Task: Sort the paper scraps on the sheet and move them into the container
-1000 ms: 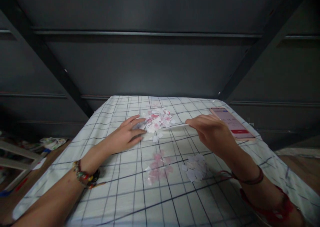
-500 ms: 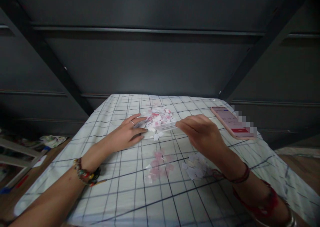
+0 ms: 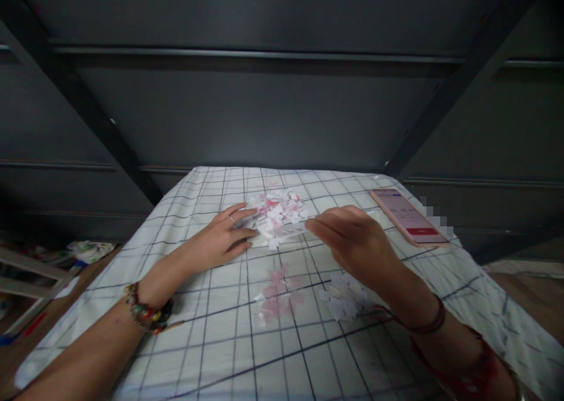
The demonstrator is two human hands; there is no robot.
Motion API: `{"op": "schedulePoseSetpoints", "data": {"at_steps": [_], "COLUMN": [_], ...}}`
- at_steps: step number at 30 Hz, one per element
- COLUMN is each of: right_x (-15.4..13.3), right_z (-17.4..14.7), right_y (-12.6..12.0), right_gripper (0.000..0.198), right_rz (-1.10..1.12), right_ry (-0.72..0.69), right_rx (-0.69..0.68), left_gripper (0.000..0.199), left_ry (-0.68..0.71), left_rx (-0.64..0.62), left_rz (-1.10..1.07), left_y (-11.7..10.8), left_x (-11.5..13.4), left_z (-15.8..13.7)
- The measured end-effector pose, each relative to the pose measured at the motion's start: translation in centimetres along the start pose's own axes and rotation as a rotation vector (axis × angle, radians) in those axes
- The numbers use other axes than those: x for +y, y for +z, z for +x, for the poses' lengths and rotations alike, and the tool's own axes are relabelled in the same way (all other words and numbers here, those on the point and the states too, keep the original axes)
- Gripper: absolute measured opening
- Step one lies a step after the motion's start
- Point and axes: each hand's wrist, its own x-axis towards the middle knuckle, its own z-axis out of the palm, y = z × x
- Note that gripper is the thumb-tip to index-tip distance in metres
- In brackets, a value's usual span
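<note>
Dozens of small white and pink scraps are lying in a mixed heap [image 3: 284, 206] toward the far middle of the table. Across its near edge, a thin pale strip [image 3: 291, 230] is reaching; its exact shape is blurring into the scraps around it. The right hand [image 3: 348, 230] is pinching the right end of this strip between thumb and fingers, the other fingers curling in. On the opposite side, the left hand [image 3: 227, 236] is resting open, palm down, its spread fingertips meeting the heap's left edge and one finger wearing a ring [image 3: 231, 219].

Nearer the person, two smaller piles are sitting side by side and apart: a pink pile [image 3: 277, 295] on the left, and a white pile [image 3: 346, 296] on the right, below the right hand. Beaded bracelets [image 3: 147, 310] are circling the left wrist; red cords [image 3: 434, 318] are hanging around the right.

Beyond the right hand, a phone [image 3: 408, 216] with a pink edge is lying face up, its screen glowing. Everything here is resting on a white checked tablecloth [image 3: 220, 342], and a dark panelled wall [image 3: 264, 113] is standing behind.
</note>
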Motion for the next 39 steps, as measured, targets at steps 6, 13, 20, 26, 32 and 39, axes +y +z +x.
{"op": "schedulePoseSetpoints", "data": {"at_steps": [6,13,20,26,32,39], "right_x": [0.7,1.6,1.7,1.2,3.2,2.8], "right_z": [-0.8,-1.5,-1.6,-1.3,-2.5,-2.2], "right_y": [-1.3,-1.3,-1.3,-1.1,-1.1,-0.6], "right_gripper": [0.032,0.034,0.029,0.032,0.031,0.031], "right_rz": [0.029,0.048,0.087,0.057,-0.006,-0.045], "right_ry": [-0.022,0.024,0.049,0.037,0.216,0.223], "right_rx": [0.036,-0.074,0.011,-0.002,-0.175,-0.169], "left_gripper": [0.025,0.024,0.023,0.024,0.024,0.025], "left_ry": [-0.014,-0.017,-0.015,-0.007,0.0,-0.006], "left_rx": [0.003,0.019,0.023,0.024,0.007,0.023], "left_rz": [-0.006,-0.029,-0.024,-0.014,-0.015,-0.031], "left_y": [0.1,0.1,0.1,0.1,0.1,0.3], "left_x": [-0.1,-0.1,0.0,0.0,0.0,-0.2], "left_z": [-0.1,-0.1,-0.1,0.0,0.0,-0.1]}}
